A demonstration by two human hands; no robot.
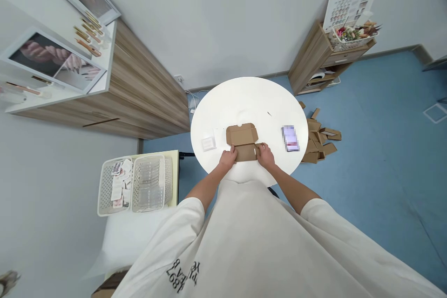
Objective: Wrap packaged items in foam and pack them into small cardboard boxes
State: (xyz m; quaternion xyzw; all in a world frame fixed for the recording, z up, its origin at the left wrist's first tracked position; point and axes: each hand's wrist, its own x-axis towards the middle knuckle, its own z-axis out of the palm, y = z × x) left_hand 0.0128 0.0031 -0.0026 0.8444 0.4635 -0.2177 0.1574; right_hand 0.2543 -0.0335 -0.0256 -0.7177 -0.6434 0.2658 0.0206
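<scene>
A brown cardboard box point(241, 137), part folded with its lid flap laid back, rests on the white round table point(240, 93) in front of me. My left hand point(228, 157) grips the box's left near corner, fingers bent over its edge. At the right side, my right hand point(265, 154) pinches a side flap of the same box. The fingertips of both hands are partly hidden against the cardboard.
A phone point(291, 138) lies right of the box; a small clear case point(208, 143) sits at left. Folded cardboard boxes point(317, 139) are heaped on the floor beyond the table. White baskets point(148, 184) stand at left, near a wooden cabinet point(150, 88).
</scene>
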